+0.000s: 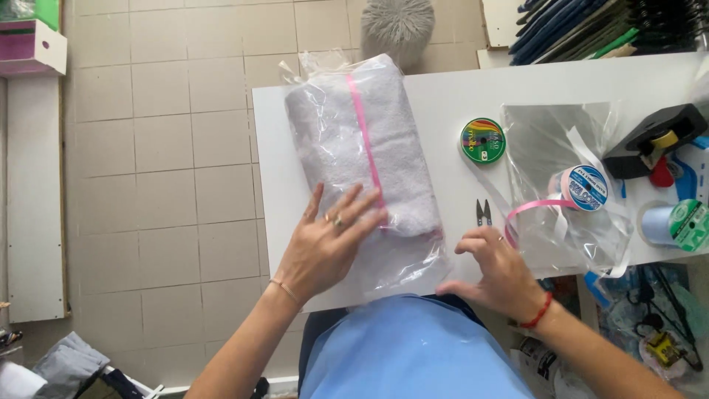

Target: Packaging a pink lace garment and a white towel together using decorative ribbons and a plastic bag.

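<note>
Head view looks straight down on a white table, whose left edge runs just beside the work; beyond it, toward nine o'clock, lies tiled floor. The largest thing on the table is a folded white towel with a pink stripe, sheathed in a clear plastic bag and lying lengthwise from twelve to six o'clock, close to the table's left edge; the bag's open mouth trails past the near edge at six o'clock.

The left hand lies flat on the towel's near end, fingers spread, pressing and clasping nothing; the right hand sits at the bag's lower right corner, fingers curled, and whether it pinches the film I cannot tell.

The risks, as I judge them: the film is slick, so a push toward nine o'clock could slide the bundle off the left edge, which gives almost no margin; the loose mouth overhanging the near edge could snag on the person's blue apron.

Open room lies at three o'clock of the towel, yet narrowly; a second empty clear bag covers much of it, with a black tape dispenser beyond. Smaller hazards crowd the right hand: a pink ribbon spool whose loose ribbon loops toward the fingers, a green ribbon spool at twelve o'clock of that hand, and small snips just above the knuckles, which a careless sweep could knock or catch.
</note>
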